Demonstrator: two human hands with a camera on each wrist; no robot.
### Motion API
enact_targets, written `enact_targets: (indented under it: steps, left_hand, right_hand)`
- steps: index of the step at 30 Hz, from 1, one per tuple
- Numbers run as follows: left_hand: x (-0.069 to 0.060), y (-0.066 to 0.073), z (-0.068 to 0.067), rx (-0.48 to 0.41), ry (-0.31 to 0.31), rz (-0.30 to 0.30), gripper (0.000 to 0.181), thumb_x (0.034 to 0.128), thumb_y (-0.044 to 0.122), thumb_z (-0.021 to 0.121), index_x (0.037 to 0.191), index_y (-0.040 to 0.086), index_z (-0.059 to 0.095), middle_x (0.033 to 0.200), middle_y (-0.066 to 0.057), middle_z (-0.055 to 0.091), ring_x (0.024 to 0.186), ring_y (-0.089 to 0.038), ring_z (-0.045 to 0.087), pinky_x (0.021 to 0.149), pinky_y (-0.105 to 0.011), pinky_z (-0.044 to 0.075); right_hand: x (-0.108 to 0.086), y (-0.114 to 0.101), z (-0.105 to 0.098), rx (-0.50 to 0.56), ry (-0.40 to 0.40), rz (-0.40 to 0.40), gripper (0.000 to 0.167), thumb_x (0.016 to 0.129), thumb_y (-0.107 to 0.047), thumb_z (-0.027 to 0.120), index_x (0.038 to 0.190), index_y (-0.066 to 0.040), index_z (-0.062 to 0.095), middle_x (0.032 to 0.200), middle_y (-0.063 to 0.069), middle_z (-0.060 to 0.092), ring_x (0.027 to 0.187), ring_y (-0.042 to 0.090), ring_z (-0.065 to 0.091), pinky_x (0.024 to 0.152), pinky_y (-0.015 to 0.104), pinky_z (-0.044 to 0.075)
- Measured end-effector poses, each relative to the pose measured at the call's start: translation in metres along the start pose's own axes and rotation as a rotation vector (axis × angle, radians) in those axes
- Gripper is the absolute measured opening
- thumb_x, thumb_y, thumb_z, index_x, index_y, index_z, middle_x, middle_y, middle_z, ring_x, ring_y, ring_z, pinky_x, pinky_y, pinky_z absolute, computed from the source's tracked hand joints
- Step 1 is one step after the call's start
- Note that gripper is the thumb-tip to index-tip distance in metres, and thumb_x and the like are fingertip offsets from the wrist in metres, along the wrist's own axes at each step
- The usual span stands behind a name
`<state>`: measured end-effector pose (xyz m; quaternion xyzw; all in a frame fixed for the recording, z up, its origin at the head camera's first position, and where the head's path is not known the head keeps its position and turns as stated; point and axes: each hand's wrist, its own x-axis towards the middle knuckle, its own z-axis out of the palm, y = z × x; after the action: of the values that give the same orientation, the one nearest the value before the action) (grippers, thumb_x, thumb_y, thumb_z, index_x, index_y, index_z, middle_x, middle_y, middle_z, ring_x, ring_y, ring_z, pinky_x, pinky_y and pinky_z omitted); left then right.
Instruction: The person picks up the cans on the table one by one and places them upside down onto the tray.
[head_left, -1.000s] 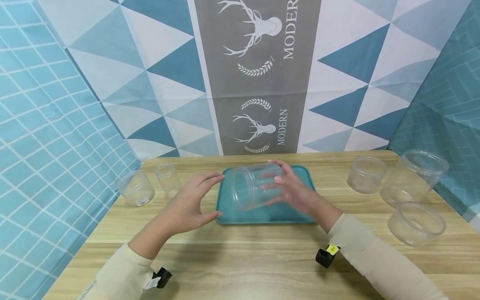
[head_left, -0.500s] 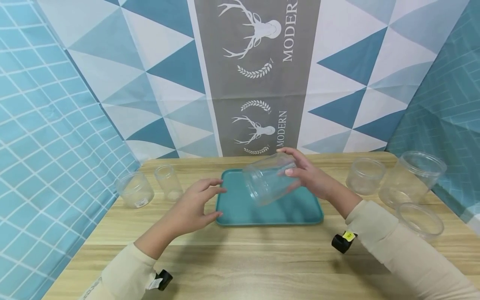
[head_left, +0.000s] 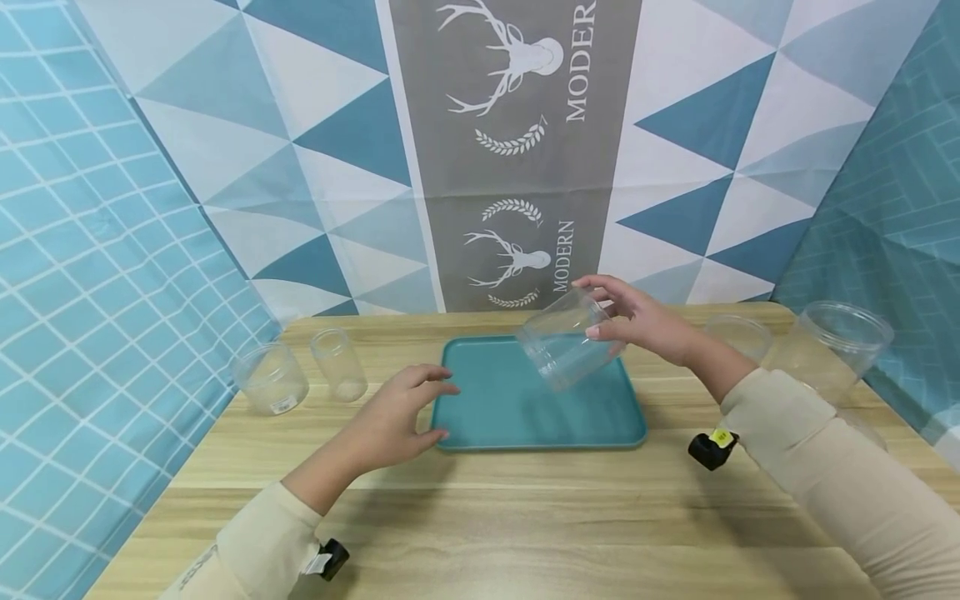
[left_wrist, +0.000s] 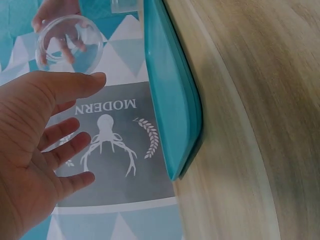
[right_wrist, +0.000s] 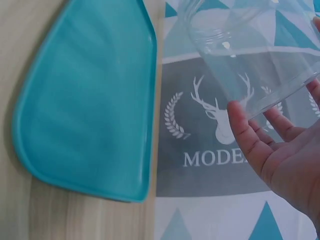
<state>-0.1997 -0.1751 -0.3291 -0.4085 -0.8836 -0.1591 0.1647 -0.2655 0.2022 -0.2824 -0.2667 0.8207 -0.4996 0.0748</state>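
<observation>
A clear jar [head_left: 566, 342] is held tilted above the right part of the teal tray [head_left: 487, 400], its open rim toward the lower left. My right hand [head_left: 645, 325] grips the jar by its base end; in the right wrist view the fingers of that hand [right_wrist: 285, 160] curl round the jar [right_wrist: 260, 60]. My left hand [head_left: 397, 417] is at the tray's left edge, fingers spread and slightly bent, holding nothing. In the left wrist view the left hand [left_wrist: 45, 140] is apart from the jar [left_wrist: 70, 45], with the tray [left_wrist: 172, 100] beyond its fingertips.
A short clear jar [head_left: 272, 383] and a narrow one [head_left: 339, 367] stand at the back left of the wooden table [head_left: 480, 517]. At the right are a small clear jar [head_left: 738, 333] and a large one [head_left: 840, 342], with another partly hidden behind my right sleeve [head_left: 825, 467].
My right hand has moved right and up with the jar, which has swung from over the tray's middle to its right side and tilted more. My left hand has shifted slightly right.
</observation>
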Motion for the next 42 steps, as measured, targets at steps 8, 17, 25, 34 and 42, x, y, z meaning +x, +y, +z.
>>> enact_targets:
  steps: [8,17,25,34,42]
  left_hand:
    - [0.0,-0.003,0.008,-0.012,-0.031,-0.01,0.048,0.071,0.012,0.087,0.114,0.007,0.066,0.128,-0.017,0.056,0.118,-0.033,0.054,0.096,-0.048,0.047]
    - [-0.001,-0.005,0.019,-0.035,-0.107,-0.046,0.048,0.0718,0.013,0.087,0.115,0.007,0.066,0.13,-0.016,0.055,0.121,-0.034,0.051,0.096,-0.048,0.047]
    - [-0.001,-0.007,0.025,-0.053,-0.13,-0.072,0.044,0.0754,0.017,0.084,0.115,0.009,0.067,0.131,-0.015,0.053,0.122,-0.033,0.05,0.096,-0.047,0.047]
    - [0.003,-0.007,0.031,-0.1,-0.144,-0.095,0.042,0.0818,0.023,0.079,0.12,0.01,0.066,0.132,-0.018,0.052,0.123,-0.034,0.049,0.099,-0.05,0.044]
    - [0.003,-0.009,0.04,-0.038,-0.086,-0.173,0.04,0.0818,0.022,0.079,0.116,0.007,0.067,0.124,-0.015,0.056,0.116,-0.033,0.053,0.096,-0.048,0.046]
  right_hand:
    - [0.003,-0.001,-0.013,-0.146,0.023,0.043,0.068,0.089,-0.029,0.07,0.149,-0.024,0.037,0.149,0.013,0.034,0.128,0.036,0.041,0.084,0.053,0.053]
    - [0.012,0.008,-0.021,-0.324,0.027,0.032,0.069,0.086,-0.028,0.073,0.147,-0.019,0.041,0.147,0.015,0.038,0.124,0.04,0.044,0.09,0.059,0.047]
    - [0.021,0.007,-0.019,-0.61,0.007,0.01,0.069,0.081,-0.04,0.076,0.142,-0.025,0.047,0.142,0.017,0.042,0.126,0.04,0.044,0.093,0.065,0.041]
    - [0.031,0.009,-0.01,-0.824,0.008,-0.007,0.068,0.077,-0.042,0.078,0.139,-0.029,0.051,0.138,0.021,0.045,0.119,0.042,0.047,0.082,0.061,0.048]
    - [0.039,0.013,-0.004,-0.904,0.011,0.024,0.069,0.075,-0.043,0.078,0.138,-0.03,0.052,0.137,0.02,0.046,0.116,0.04,0.047,0.076,0.059,0.049]
